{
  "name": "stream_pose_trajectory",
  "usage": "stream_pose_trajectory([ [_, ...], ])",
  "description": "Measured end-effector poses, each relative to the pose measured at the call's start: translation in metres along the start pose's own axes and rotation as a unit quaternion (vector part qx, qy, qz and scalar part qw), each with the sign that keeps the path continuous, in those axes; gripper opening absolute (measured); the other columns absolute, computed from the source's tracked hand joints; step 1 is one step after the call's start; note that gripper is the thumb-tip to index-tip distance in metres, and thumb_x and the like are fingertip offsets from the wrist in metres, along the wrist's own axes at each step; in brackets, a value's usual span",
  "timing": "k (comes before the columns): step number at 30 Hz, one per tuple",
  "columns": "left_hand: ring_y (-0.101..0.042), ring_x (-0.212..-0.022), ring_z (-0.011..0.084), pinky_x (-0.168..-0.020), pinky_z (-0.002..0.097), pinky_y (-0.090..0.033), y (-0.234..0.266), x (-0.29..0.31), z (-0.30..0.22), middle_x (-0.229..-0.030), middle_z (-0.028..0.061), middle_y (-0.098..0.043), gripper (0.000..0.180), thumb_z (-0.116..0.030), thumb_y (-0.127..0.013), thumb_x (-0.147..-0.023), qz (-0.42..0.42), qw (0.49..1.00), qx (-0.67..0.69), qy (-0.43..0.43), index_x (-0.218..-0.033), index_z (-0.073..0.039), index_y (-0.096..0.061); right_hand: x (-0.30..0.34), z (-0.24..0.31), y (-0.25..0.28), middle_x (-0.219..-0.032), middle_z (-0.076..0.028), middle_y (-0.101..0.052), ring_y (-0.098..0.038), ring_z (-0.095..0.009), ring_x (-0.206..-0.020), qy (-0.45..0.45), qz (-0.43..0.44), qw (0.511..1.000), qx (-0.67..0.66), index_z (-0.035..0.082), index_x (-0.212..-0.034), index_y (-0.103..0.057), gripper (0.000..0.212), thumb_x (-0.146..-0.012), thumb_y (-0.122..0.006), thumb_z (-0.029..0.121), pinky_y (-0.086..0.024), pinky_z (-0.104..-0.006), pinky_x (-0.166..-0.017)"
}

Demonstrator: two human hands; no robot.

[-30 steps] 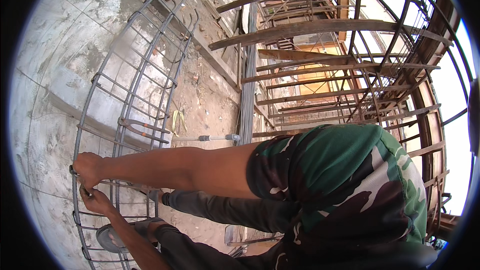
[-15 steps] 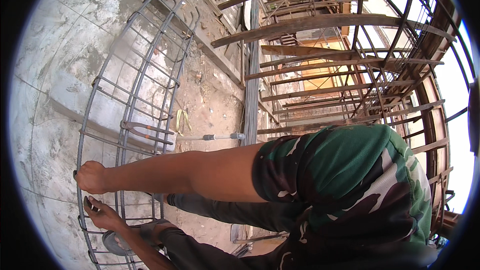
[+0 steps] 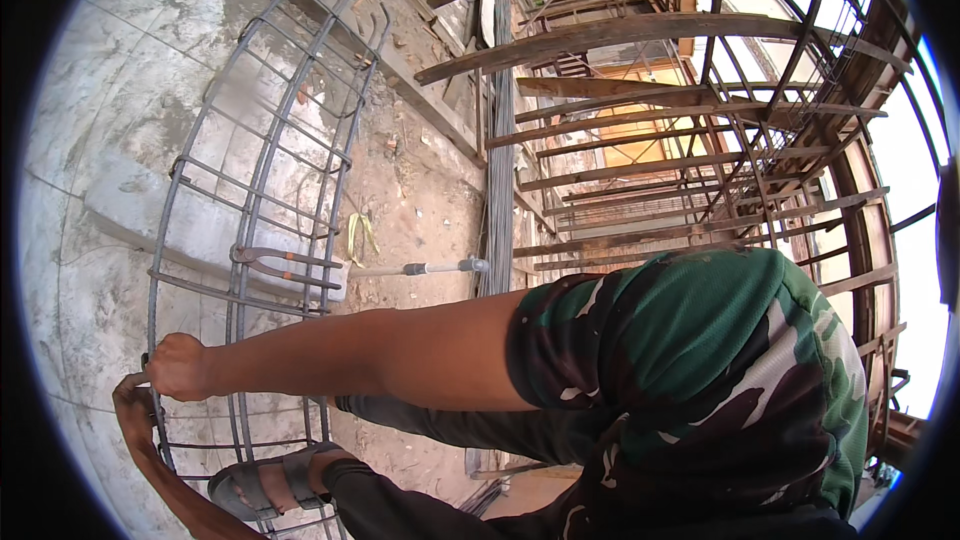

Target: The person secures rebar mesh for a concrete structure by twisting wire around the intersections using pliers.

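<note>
A long rebar cage (image 3: 262, 155) of ribbed bars and tied stirrups stretches from top to bottom on the left. My right hand (image 3: 178, 367), at the end of the camouflage-sleeved arm, is closed in a fist at the cage's outer bar. What it grips is hidden, though a small dark tip shows beside it. Just below, my left hand (image 3: 137, 410) reaches around the outside of that bar, fingers bent up to the right fist and pinched; what they hold is too small to make out. Pincers (image 3: 285, 268) with orange on the handles lie across the cage above my right forearm.
A sandaled foot (image 3: 265, 485) rests at the cage's lower part. Beneath the cage is a concrete ledge (image 3: 150, 210). A grey pipe (image 3: 390, 270) lies to its right. Beyond are a bundle of long rods (image 3: 497, 180) and wooden scaffold beams (image 3: 620, 45).
My left hand has moved from inside the outer bar to its outside, up against the right fist. My right hand stays at the bar. The whole view has shifted slightly.
</note>
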State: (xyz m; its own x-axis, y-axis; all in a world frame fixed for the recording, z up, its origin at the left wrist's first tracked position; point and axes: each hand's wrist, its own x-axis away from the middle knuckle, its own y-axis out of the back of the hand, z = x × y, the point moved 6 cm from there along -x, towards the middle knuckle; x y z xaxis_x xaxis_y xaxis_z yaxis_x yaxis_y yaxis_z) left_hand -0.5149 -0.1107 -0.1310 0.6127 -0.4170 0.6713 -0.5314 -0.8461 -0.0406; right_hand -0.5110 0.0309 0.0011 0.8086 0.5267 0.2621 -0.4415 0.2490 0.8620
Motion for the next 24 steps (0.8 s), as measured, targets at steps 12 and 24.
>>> stream_pose_trajectory([
  [12,-0.045,-0.062,0.0082,-0.053,0.0246,-0.036,-0.029,-0.013,-0.009,-0.065,0.0003,-0.049,0.008,0.006,-0.051,-0.074,0.157,0.987,0.006,0.044,-0.072,0.003,-0.058,0.003,-0.004,-0.007,-0.059,-0.011,-0.060,-0.062,-0.027,-0.056,-0.003,-0.033,0.999,-0.001,0.004,-0.059,-0.060,0.012,-0.054,-0.063,0.015,-0.047,-0.0376,-0.047],
  [24,-0.038,-0.066,0.0109,-0.067,0.0236,-0.032,0.010,0.015,-0.054,-0.069,0.0021,-0.043,0.011,0.008,-0.053,-0.071,-0.084,0.942,-0.176,-0.271,-0.079,0.001,-0.053,0.006,-0.004,-0.017,-0.058,-0.011,-0.057,-0.061,-0.026,-0.053,0.023,-0.077,0.996,0.040,0.002,-0.062,-0.055,0.016,-0.059,-0.063,0.016,-0.045,-0.0369,-0.045],
])
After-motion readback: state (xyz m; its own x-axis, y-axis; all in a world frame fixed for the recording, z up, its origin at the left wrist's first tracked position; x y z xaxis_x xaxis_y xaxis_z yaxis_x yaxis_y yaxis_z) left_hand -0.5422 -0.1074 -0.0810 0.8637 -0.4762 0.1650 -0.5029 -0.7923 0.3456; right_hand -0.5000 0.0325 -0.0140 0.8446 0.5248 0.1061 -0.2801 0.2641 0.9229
